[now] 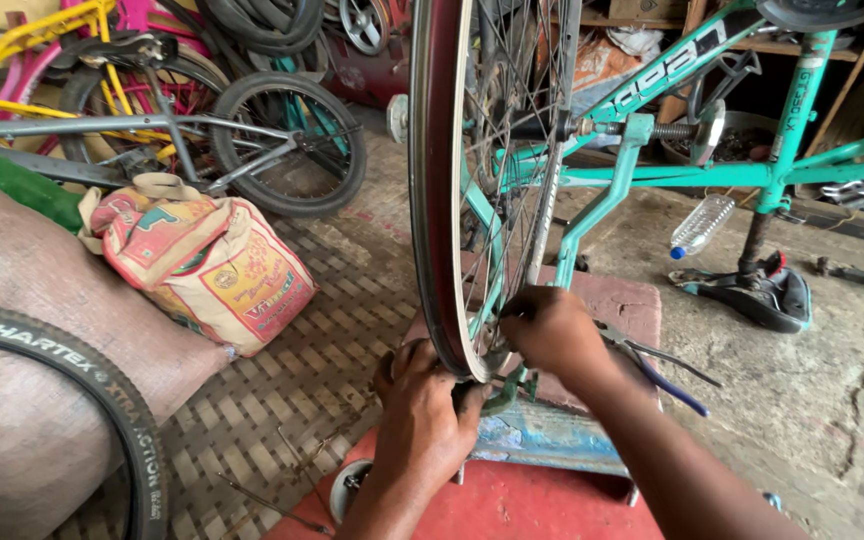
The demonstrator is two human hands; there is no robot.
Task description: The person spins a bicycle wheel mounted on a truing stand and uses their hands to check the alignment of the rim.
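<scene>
While my left hand (422, 415) clamps the bottom of the bare wheel rim (439, 200), my right hand (549, 330) pinches the spokes (512, 170) just beside it; the wheel stands upright in the upturned green bicycle frame (672, 175), pliers (657, 365) lying near my right wrist

A bare spoked bicycle wheel (472, 170) with a dark red, silver-edged metal rim and no tyre stands upright, mounted in an upturned teal bicycle frame (652, 175). Its lowest part sits just above a red and blue stand. The left hand (422, 410) grips the rim's bottom edge; the right hand (552, 330) pinches among the spokes just beside it.
</scene>
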